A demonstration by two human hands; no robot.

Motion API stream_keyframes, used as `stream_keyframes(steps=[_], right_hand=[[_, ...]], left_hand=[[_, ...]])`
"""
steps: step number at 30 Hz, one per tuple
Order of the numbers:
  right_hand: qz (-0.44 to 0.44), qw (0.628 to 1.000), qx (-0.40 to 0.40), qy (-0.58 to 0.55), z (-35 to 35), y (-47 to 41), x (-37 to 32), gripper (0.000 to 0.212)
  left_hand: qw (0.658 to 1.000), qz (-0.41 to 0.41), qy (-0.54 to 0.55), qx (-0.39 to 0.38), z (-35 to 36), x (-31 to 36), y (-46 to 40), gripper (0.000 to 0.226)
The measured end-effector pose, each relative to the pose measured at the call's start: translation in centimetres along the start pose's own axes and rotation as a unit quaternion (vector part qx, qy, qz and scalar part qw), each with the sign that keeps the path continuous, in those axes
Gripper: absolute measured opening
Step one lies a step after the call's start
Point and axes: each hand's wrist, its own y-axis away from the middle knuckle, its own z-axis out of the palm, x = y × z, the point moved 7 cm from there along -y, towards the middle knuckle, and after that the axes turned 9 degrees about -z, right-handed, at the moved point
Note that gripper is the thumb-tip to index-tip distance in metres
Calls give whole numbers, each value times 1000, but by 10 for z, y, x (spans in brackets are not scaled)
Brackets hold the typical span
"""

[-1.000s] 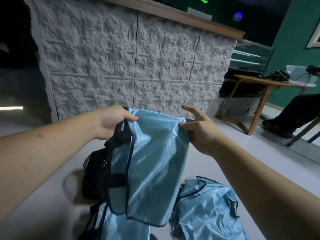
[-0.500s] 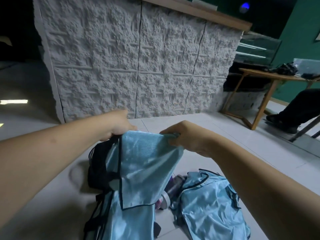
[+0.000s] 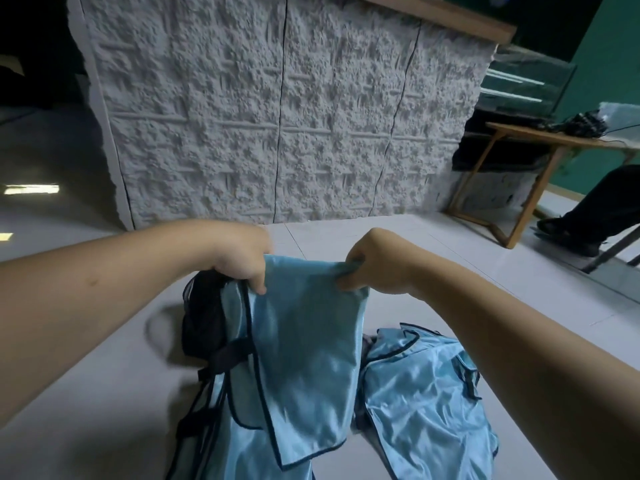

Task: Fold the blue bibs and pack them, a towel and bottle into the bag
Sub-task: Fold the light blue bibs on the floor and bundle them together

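A shiny light-blue bib [image 3: 304, 358] with dark trim hangs folded in front of me, held by its top edge. My left hand [image 3: 242, 258] grips its left top corner and my right hand [image 3: 374, 261] pinches its right top corner. Behind the bib a black bag [image 3: 202, 317] stands on the floor, mostly hidden. Another blue bib [image 3: 422, 403] lies crumpled on the floor to the right. More blue bib cloth [image 3: 235, 448] lies under the held one. The bottle and the towel are hidden.
A rough white stone-faced counter [image 3: 277, 116] stands close ahead. A wooden table [image 3: 540, 140] stands at the right with a seated person's leg and shoe [image 3: 575, 230] beside it. The floor [image 3: 104, 358] is pale tile.
Both hands have lowered the bib from chest height toward the floor. My right hand went from open fingers to a pinch on the top corner. The bottle seen half a second ago is now covered.
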Motion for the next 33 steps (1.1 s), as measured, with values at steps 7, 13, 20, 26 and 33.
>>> stream_keyframes(steps=[7, 13, 20, 26, 33], right_hand=[[6, 986, -4, -167, 34, 13, 22, 25], [8, 938, -70, -341, 67, 27, 24, 10], [20, 848, -169, -502, 104, 35, 18, 28], [83, 913, -165, -363, 192, 16, 59, 14], [157, 949, -61, -265, 282, -20, 109, 32]], left_hand=[[998, 55, 18, 31, 17, -9, 10, 9], [962, 64, 236, -125, 50, -29, 19, 22], [887, 15, 360, -290, 94, -55, 23, 54], [952, -46, 247, -178, 173, -82, -34, 20], [990, -53, 123, 35, 231, -92, -95, 10]])
